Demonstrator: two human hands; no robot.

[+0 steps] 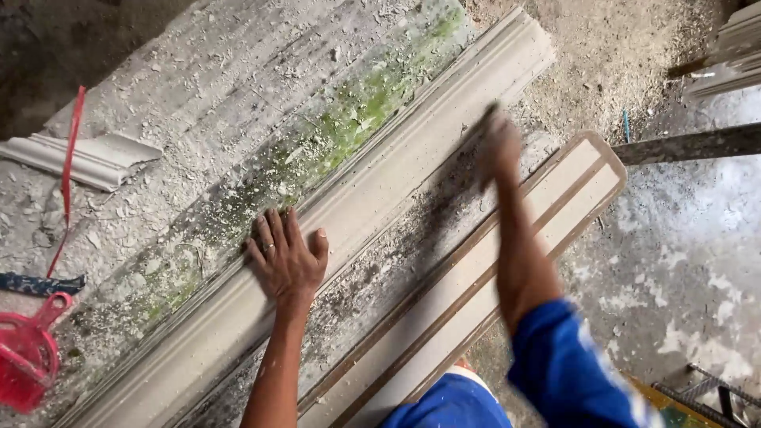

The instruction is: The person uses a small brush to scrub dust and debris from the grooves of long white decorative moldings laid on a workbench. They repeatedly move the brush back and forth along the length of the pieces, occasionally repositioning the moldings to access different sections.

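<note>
You're pressing your left hand (287,257) flat, fingers spread, on the long pale moulding (372,190) that is running diagonally from the lower left of the frame to the upper middle. Your right hand (498,147) is reaching out over the same moulding further up, right of centre, and it is blurring so much that you can't tell whether it is open or gripping something. Just beside the moulding, lower right of it, a flat mould board (507,261) with brown ridges is lying parallel. Above the moulding, the slab (261,119) is showing white plaster flakes and a green streak. At the lower left edge a red plastic scoop (28,353) is sitting; what is inside it is not clear from here. A short broken moulding piece (87,158) is lying at the left, with a red strap (67,182) crossing it.
</note>
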